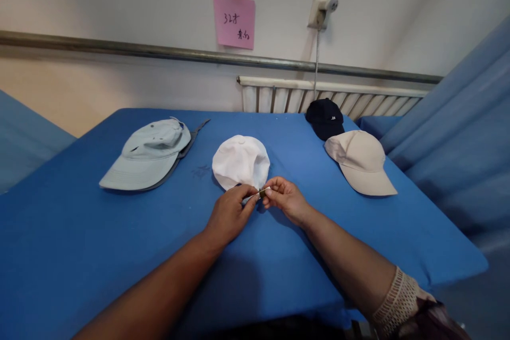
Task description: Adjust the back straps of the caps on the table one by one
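Note:
A white cap [240,158] lies on the blue-covered table [151,255], its rounded crown on the far side of my hands. At its near edge is a narrow strap with a small dark brass-coloured buckle [262,192]. My left hand [229,212] is closed, thumb and fingers pinching the strap just left of the buckle. On the other side, my right hand [290,203] pinches the pale strap end at the buckle. Fingers partly cover the strap, so how it runs through the buckle cannot be made out. The cap's brim is not visible.
To the left sits a pale grey-green cap [149,151] on top of a darker one. At the right are a beige cap [362,156] and, behind it, a black cap [324,117]. A radiator [287,98] and metal rail [179,53] run along the wall; a blue curtain [458,117] hangs right.

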`<control>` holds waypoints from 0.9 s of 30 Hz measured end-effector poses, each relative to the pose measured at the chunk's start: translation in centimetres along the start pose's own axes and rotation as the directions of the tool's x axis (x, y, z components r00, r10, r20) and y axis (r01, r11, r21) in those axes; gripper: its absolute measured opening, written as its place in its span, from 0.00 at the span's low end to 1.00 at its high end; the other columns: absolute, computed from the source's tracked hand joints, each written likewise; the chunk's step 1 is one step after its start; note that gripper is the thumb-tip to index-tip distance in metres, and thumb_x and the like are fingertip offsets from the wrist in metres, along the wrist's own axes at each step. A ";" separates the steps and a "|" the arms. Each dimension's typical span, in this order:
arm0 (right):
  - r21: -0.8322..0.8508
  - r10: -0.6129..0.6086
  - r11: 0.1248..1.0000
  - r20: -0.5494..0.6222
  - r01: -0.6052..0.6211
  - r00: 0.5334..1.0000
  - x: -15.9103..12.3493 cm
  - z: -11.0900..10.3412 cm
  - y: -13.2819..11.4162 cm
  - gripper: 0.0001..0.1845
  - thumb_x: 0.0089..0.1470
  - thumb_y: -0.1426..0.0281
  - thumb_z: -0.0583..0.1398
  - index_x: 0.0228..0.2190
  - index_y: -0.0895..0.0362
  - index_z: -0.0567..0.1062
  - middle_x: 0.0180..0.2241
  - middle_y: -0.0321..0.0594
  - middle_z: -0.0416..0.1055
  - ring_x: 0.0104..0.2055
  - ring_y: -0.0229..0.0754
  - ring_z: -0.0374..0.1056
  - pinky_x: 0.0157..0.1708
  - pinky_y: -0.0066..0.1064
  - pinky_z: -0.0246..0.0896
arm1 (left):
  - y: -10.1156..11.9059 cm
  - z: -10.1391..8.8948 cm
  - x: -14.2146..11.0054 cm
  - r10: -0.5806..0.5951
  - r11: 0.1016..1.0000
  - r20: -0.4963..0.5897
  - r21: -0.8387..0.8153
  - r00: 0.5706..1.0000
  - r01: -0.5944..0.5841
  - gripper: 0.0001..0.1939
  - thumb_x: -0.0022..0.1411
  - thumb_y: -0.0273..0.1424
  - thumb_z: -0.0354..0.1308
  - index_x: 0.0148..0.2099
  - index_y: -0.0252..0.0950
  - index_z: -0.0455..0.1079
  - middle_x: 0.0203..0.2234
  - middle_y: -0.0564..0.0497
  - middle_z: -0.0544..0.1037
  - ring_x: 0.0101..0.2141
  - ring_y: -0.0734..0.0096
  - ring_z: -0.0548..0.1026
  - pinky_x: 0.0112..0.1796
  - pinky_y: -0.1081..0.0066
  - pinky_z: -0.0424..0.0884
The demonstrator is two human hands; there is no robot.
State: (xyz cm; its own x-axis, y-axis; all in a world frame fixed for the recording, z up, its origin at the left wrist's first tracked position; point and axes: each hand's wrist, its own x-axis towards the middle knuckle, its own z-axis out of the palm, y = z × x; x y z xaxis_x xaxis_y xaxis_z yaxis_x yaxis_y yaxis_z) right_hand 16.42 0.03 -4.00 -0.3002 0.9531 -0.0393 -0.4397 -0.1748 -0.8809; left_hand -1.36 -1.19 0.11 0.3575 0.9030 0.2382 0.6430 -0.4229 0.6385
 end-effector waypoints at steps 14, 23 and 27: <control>0.131 0.049 0.991 -0.165 -0.027 0.985 0.2 -0.7 -1.1 0.15 0.41 0.64 0.73 0.26 0.59 0.76 0.24 0.35 0.75 0.23 0.31 0.68 0.24 0.23 0.66 | -0.6 0.0 -0.2 0.139 0.986 -0.095 0.110 0.986 -0.128 0.11 0.65 0.32 0.53 0.47 0.37 0.72 0.39 0.48 0.80 0.40 0.62 0.77 0.43 0.64 0.71; 0.104 0.047 0.994 -0.137 -0.032 0.990 0.0 -0.3 -1.2 0.16 0.41 0.63 0.73 0.26 0.58 0.75 0.23 0.34 0.74 0.23 0.32 0.68 0.25 0.23 0.64 | -0.3 0.1 -0.1 0.166 0.978 -0.069 0.140 0.984 -0.155 0.10 0.65 0.32 0.54 0.47 0.37 0.70 0.37 0.48 0.79 0.38 0.64 0.76 0.42 0.65 0.70; 0.126 0.056 0.991 -0.067 -0.047 0.996 -0.3 0.2 -0.9 0.15 0.43 0.63 0.72 0.27 0.58 0.75 0.23 0.34 0.73 0.24 0.33 0.68 0.26 0.25 0.66 | 0.3 -0.1 0.1 0.201 0.943 0.036 0.263 0.979 -0.204 0.11 0.64 0.33 0.57 0.49 0.38 0.69 0.38 0.48 0.79 0.39 0.61 0.75 0.42 0.63 0.68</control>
State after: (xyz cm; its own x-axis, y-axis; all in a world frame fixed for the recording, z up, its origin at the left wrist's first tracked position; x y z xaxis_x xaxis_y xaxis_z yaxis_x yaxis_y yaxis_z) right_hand 16.71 -0.14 -3.08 -0.2665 0.9563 -0.1201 -0.5282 -0.2492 -0.8117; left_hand -1.21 -1.25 0.33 0.5039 0.7962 0.3349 0.7117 -0.6024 0.3614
